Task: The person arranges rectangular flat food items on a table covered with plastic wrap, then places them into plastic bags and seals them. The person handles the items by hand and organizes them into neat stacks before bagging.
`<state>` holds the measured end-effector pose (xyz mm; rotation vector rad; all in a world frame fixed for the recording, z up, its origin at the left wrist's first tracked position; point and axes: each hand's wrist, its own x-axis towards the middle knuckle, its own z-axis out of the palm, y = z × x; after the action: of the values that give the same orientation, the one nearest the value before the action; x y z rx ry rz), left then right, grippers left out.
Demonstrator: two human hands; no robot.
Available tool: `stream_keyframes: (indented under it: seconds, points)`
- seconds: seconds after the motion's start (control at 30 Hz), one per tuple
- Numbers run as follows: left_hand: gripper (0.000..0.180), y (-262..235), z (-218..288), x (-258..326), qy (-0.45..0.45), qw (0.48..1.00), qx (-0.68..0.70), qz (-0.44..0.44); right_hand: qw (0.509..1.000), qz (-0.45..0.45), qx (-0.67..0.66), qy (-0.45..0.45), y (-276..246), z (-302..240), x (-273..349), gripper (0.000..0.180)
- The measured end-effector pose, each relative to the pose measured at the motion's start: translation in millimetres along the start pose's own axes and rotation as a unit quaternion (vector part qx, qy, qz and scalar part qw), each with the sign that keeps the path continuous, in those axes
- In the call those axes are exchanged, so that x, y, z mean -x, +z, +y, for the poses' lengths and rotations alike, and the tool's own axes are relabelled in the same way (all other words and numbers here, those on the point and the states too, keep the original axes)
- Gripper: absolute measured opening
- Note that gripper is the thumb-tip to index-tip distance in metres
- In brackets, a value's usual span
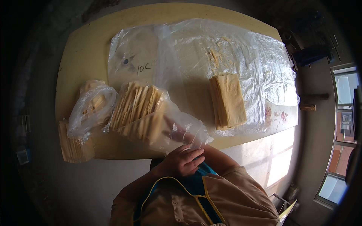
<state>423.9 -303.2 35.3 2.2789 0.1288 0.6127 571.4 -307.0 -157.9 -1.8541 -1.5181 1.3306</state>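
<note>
From the head view, a pale yellow worktop (81, 49) with rounded corners carries a wide, crinkled sheet of clear plastic (241, 49) that lies glossy and wrinkled over its far and right parts. Near the front edge sits a clear, thin plastic bag (177, 128) packed with a fanned row of flat, tan, square sheets (137, 107) standing on edge, their thin layered edges showing like pages. The left hand (183, 161) rests at the bag's loose open mouth, at the worktop's near edge, its fingers (196, 153) lying together and lightly curled against the film; whether they pinch the plastic cannot be told. A second hand shape (177, 132) shows dimly through the film inside the bag's mouth, just beside the tan sheets; its fingers are too blurred to say how they stand. To the right, well apart from the hands, a neat squared stack of the same tan sheets (228, 100) lies flat on the plastic sheet. To the left, a smaller knotted clear bag (92, 107) holds more pieces, and another bare stack (73, 145) overhangs the worktop's front left corner. The bare worktop lies open along the left side and behind the bags; the right front edge is sunlit.
</note>
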Motion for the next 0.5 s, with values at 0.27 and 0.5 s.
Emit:
stream_keyframes:
  seconds: [0.27, 0.5]
  points:
    - [0.043, 13, -16, -45, -0.180, 0.974, 0.098, 0.097, 0.980, -0.098, -0.171, -0.029, -162, 16, 194, 0.030]
    - [0.117, 129, -78, -189, -0.508, 0.753, 0.386, 0.161, 0.864, 0.383, -0.288, 0.156, -267, 105, 165, 0.056]
